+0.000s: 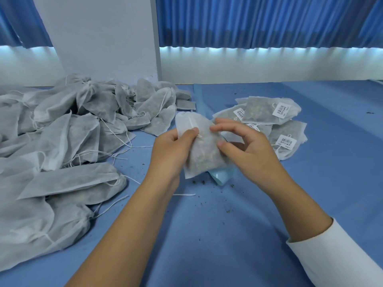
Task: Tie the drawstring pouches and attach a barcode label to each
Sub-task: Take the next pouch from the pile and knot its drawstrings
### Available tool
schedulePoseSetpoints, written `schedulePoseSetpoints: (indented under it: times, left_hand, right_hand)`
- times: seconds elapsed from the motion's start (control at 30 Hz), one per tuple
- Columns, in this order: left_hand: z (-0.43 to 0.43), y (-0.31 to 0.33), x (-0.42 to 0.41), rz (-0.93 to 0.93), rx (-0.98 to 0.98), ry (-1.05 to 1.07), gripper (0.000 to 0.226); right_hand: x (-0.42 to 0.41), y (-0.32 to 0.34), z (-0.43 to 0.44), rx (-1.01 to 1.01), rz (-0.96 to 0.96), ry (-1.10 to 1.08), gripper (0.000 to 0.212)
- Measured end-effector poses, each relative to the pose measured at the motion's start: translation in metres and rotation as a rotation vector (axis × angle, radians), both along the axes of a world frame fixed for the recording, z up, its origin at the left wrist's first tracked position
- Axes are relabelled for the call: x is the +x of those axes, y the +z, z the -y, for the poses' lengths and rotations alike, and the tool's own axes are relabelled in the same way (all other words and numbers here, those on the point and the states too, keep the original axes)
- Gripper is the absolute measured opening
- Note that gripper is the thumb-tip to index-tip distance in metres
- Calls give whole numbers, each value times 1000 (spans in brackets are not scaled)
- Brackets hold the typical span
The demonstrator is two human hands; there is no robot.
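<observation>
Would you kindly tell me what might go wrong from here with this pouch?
Crumbs lie under the pouch; a loose knot may leak more. No label shows on it yet; set on the labelled pile, it could pass unlabelled. The left hand grips only its upper part, so it may slip.

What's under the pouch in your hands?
A light blue strip pokes out below the held pouch; its middle is covered by the pouch and right hand.

The right arm (290, 193) wears a white long sleeve (342, 257), plain as far as I can tell, at lower right; the left forearm (124, 224) is bare.
</observation>
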State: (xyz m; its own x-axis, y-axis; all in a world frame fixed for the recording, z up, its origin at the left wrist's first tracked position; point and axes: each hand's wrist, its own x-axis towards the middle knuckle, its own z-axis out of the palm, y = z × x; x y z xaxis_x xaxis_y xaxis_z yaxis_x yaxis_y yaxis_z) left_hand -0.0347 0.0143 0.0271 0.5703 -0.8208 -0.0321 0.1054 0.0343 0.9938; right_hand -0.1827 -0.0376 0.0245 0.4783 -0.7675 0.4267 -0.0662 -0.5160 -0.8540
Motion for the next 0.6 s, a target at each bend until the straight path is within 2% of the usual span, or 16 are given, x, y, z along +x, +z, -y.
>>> schedulePoseSetpoints:
  times: [0.2,0.33,0.53,0.6]
  left_hand:
    - [3,-1,20,-15,18,169,17]
    - [4,-2,23,-16,26,185,16]
    - [5,-3,25,12,47,194,19]
    - [5,-3,24,20,49,198,22]
  right_hand:
    - [-13,-3,17,247,-313,-49,58]
    - [-8,-9,20,352,-373,-74,60]
    - [-6,-10,21,392,-349,-72,49]
    - [-7,-8,20,430,-350,-37,54]
